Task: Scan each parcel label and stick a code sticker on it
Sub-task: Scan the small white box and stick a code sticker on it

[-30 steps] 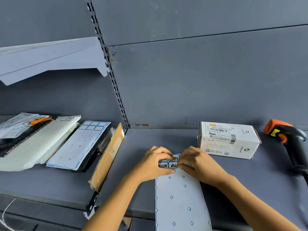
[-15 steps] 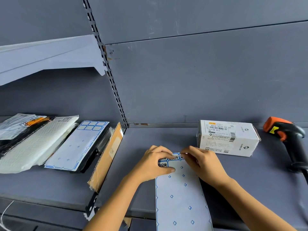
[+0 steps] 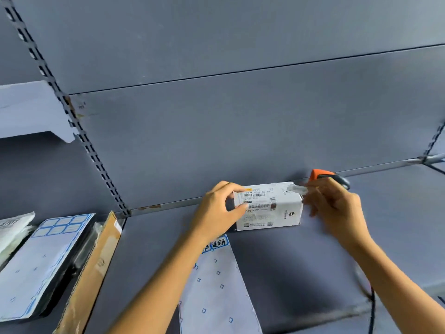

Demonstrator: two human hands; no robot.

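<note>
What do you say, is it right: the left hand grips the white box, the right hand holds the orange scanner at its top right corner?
One point is wrong: in the head view the right hand pinches a pale sticker, not the scanner, which lies behind it. The left hand grips the box.

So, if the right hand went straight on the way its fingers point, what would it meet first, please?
Probably the box, near its top right corner: the right hand, pinching a sticker, points left at it from close by. Depth is unclear, so the sticker may already touch.
</note>
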